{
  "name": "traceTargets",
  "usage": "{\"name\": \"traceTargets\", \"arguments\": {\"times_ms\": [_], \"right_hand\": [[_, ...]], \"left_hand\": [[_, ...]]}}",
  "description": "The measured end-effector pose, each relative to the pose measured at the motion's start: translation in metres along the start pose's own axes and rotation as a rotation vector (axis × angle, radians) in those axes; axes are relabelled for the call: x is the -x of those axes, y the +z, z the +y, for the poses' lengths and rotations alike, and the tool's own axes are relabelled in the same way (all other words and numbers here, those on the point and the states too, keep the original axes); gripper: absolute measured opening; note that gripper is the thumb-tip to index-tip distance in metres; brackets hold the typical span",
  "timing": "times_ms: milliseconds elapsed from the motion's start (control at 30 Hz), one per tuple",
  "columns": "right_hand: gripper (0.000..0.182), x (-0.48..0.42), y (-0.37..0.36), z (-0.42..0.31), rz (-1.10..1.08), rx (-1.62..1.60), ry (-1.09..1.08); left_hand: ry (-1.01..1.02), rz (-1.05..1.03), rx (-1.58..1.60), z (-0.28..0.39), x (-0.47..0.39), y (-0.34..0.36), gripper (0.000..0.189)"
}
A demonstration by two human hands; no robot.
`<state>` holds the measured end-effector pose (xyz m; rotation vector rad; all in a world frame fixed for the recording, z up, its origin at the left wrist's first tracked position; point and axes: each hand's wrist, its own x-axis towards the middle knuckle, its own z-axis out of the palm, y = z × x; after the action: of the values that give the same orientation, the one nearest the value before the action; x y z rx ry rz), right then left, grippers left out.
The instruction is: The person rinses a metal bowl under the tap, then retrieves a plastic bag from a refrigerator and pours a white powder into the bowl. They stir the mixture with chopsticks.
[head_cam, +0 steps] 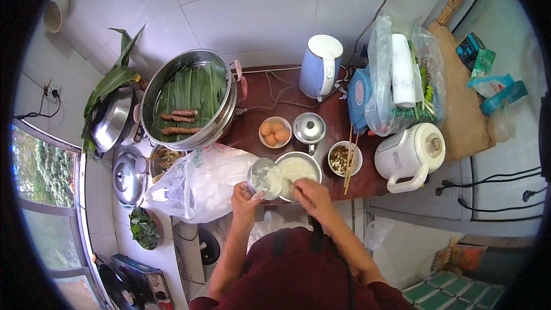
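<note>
My left hand point(244, 202) grips a small metal bowl point(254, 181) by its near side. White powder, which looks like flour point(269, 182), lies in it, and the bowl tilts at the left rim of a larger metal bowl point(319, 168). That larger bowl contains a pale, wet-looking mixture point(297, 167). Over its near right rim my right hand point(313, 196) is curled, fingertips towards the mixture. Whether those fingers hold anything is hidden. Just behind are a bowl of brown eggs point(274, 131) and a lidded metal pot point(310, 127).
A seasoning bowl point(338, 161) carries wooden chopsticks point(351, 168) across it. A white jug appliance point(409, 155) and blue kettle point(318, 69) stand rightward. Leftward are a plastic bag point(211, 181) and a steamer point(146, 107) with leaves point(198, 90) and three reddish-brown roots point(181, 131).
</note>
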<state>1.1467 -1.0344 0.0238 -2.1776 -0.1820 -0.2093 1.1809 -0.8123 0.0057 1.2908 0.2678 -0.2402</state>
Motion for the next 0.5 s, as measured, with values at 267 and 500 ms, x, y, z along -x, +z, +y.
{"name": "traceTargets", "arguments": {"times_ms": [267,500], "right_hand": [[0.008,0.020,-0.012,-0.011,-0.026,-0.033,0.036],[0.009,0.004,-0.021,0.011,0.172,0.052,0.126]], "left_hand": [[0.016,0.004,-0.012,0.001,0.000,0.001,0.046],[-0.021,0.009,-0.023,0.012,0.002,0.004,0.047]]}}
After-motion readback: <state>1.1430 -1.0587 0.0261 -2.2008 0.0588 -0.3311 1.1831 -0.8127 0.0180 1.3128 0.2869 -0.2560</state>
